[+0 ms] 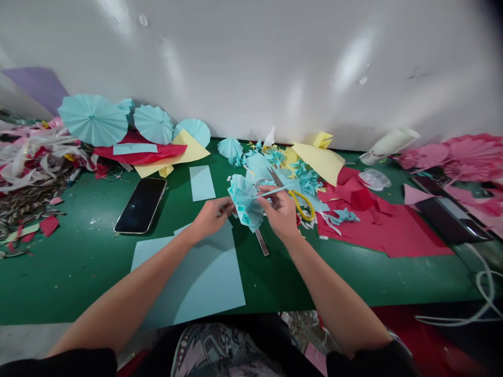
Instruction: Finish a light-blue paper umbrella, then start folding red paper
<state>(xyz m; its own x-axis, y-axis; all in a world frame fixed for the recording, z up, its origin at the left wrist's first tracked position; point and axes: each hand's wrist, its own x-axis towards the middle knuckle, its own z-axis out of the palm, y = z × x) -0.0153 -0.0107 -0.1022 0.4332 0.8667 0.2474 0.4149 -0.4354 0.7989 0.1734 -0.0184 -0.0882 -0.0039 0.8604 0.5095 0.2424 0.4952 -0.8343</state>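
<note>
Above the middle of the table I hold a light blue pleated paper flower (244,201), tilted, with a thin pale blue stem (277,190) pointing right. My right hand (280,214) is closed around the stem close to the flower's base. At the flower's left edge, my left hand (212,215) has its fingers pinched together on the paper. Yellow-handled scissors (304,206) lie just beyond my right hand, partly hidden by it. Below the flower, a narrow metal strip (262,242) rests on the table. Light blue paper sheets (196,283) lie under my left forearm.
A phone (140,206) lies left, near a small blue paper strip (202,183). Pleated blue paper rounds (94,120) lean against the wall. Blue scraps (306,178), red paper (408,230), pink pleated paper (467,157) and a cable (487,285) are right. Tangled ribbons (35,157) heap far left.
</note>
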